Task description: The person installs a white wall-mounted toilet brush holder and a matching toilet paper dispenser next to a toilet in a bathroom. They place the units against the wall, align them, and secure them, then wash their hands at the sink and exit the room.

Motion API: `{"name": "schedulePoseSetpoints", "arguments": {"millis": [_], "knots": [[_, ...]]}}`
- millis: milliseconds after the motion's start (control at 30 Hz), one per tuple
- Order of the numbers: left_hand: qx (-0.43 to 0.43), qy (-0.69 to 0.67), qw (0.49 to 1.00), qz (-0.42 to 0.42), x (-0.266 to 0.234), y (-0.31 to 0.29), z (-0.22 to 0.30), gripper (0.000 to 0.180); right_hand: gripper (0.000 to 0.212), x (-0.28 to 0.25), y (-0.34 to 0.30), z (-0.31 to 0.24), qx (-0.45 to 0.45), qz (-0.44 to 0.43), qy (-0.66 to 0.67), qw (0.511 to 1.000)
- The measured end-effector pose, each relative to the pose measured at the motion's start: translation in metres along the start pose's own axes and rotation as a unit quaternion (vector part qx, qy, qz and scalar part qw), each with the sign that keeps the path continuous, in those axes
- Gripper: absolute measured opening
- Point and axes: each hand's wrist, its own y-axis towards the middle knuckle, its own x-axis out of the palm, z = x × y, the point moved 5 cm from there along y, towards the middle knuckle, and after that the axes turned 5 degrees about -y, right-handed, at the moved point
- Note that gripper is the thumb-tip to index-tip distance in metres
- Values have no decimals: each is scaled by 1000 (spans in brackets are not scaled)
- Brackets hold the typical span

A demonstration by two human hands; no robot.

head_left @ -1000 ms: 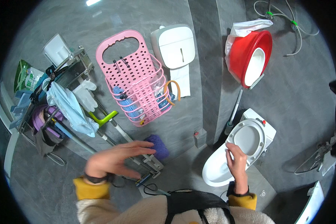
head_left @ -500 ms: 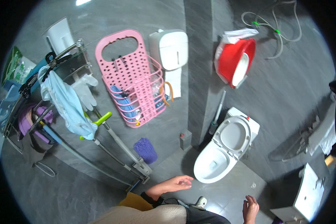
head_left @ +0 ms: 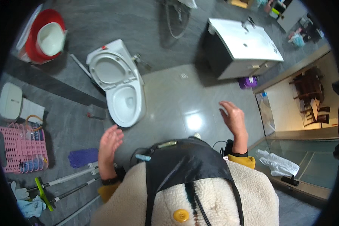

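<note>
My left hand (head_left: 110,144) is raised with its fingers apart and nothing in it. It is nearest to the white toilet (head_left: 125,103), whose lid (head_left: 110,69) stands up; the hand looks apart from the bowl. To the right, my right hand (head_left: 232,116) hangs over the grey tiled floor (head_left: 165,100), fingers loosely bent and apart, holding nothing. Behind the left hand lies a purple fluffy mop head (head_left: 83,157) with pale poles (head_left: 73,176) beside it. A black apron (head_left: 186,160) covers my front over a cream fleece.
A white-topped washbasin cabinet (head_left: 248,41) stands at the far right, a purple container (head_left: 248,82) beneath. Red and white basins (head_left: 45,37) hang far left, above a pink basket (head_left: 26,148). Right, a doorway (head_left: 286,101) shows dark chairs; a white cloth (head_left: 277,162) hangs by a glass panel.
My view has swung right: the toilet and pink basket have shifted left in the picture, and the washbasin cabinet and doorway have come in. Both hands are still free, now more fully in view.
</note>
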Motion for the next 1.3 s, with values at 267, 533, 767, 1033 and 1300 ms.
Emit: {"name": "schedulePoseSetpoints", "arguments": {"millis": [267,533,767,1033,1300], "knots": [[44,4,991,-125,219,62,25,39,25,-91,-82,216,207,-15,-82,975],[-27,62,973,-220,402,100,25,36,22,-117,-98,312,257,15,-96,961],[-24,92,946,-309,548,167,37,36,23,-118,-49,373,245,47,-30,968],[-60,-5,939,-339,729,295,45,33,23,-148,84,505,218,2,-75,973],[-80,-41,935,-343,868,382,72,34,24,-150,192,624,232,-31,-49,971]]}}
